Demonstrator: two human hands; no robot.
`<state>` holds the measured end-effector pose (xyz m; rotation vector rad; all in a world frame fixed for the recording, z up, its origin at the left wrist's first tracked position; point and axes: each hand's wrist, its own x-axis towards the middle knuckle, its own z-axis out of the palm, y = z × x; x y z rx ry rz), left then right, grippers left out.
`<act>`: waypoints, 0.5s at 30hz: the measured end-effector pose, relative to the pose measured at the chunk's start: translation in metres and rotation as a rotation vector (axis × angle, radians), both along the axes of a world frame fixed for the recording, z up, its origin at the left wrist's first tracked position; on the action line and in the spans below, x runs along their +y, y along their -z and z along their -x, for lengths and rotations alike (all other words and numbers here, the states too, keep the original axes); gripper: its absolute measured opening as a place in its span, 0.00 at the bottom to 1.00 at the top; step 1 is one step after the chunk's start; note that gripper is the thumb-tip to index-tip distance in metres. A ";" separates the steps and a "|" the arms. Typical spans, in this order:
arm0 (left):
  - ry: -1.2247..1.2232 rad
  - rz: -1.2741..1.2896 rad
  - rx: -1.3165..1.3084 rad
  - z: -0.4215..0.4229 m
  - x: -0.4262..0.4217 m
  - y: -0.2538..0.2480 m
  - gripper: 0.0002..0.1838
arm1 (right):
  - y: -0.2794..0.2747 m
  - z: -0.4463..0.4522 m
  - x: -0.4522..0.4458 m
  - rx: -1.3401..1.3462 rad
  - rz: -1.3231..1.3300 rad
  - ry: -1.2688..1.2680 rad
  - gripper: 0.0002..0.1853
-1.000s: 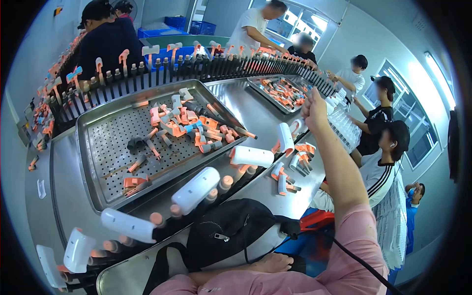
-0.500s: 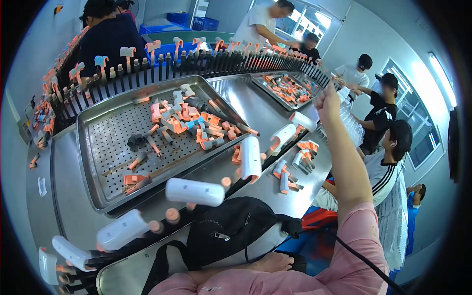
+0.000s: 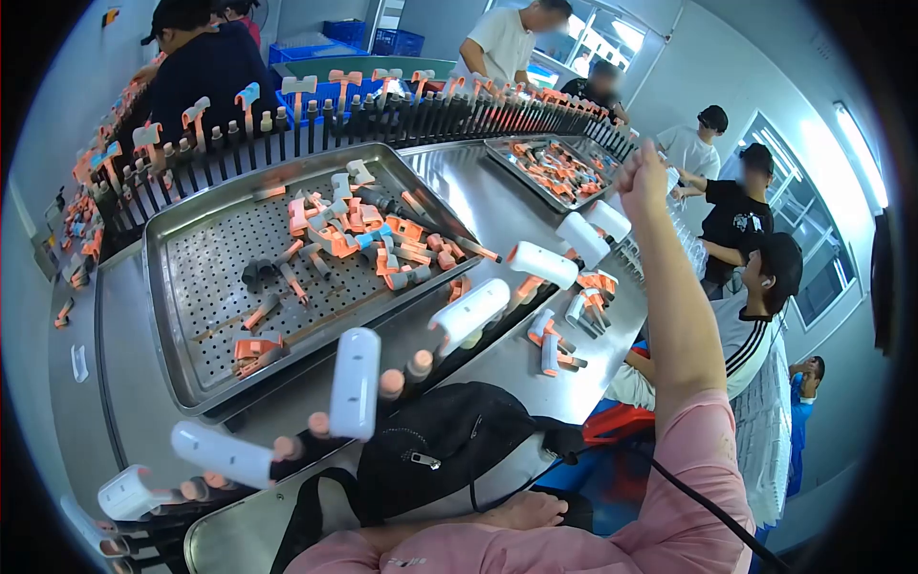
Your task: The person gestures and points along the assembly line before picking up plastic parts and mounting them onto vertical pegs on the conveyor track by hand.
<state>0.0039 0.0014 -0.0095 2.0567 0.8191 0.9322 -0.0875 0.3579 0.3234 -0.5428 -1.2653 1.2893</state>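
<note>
My right hand [image 3: 643, 180] reaches far forward on a stretched arm, thumb up and fingers curled in. Whatever its fingers hold, if anything, is hidden. Closest to it are glossy white curved shells [image 3: 608, 220] on the pegs of the near row. More white shells [image 3: 355, 383] ride this row toward the lower left, with bare orange-tipped pegs [image 3: 391, 383] between some of them. In my lap lies my left hand [image 3: 535, 509], apart from the pegs; its fingers are partly hidden. A black bag [image 3: 449, 435] with a zip sits just in front of it.
A perforated metal tray [image 3: 182, 316] holds loose orange and grey parts. Another tray [image 3: 492, 153] of parts lies farther back. Small parts [image 3: 550, 344] rest on the steel table at right. Black pegs with orange pieces [image 3: 299, 86] line the far side. Several people work around the line.
The white shells have shifted along the near row and sit at different angles. On the far row, a blue-topped piece has moved right. My right hand rose slightly; my left stayed put.
</note>
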 end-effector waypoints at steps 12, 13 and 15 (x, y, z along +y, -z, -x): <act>0.089 0.119 0.134 0.000 0.003 0.001 0.11 | 0.014 0.010 0.012 -0.011 -0.054 0.043 0.23; 0.081 0.115 0.114 -0.001 0.004 0.004 0.12 | 0.007 0.009 0.011 -0.010 -0.041 0.042 0.23; 0.104 0.112 0.100 -0.004 0.006 0.009 0.12 | -0.006 0.006 0.010 -0.006 -0.021 0.035 0.23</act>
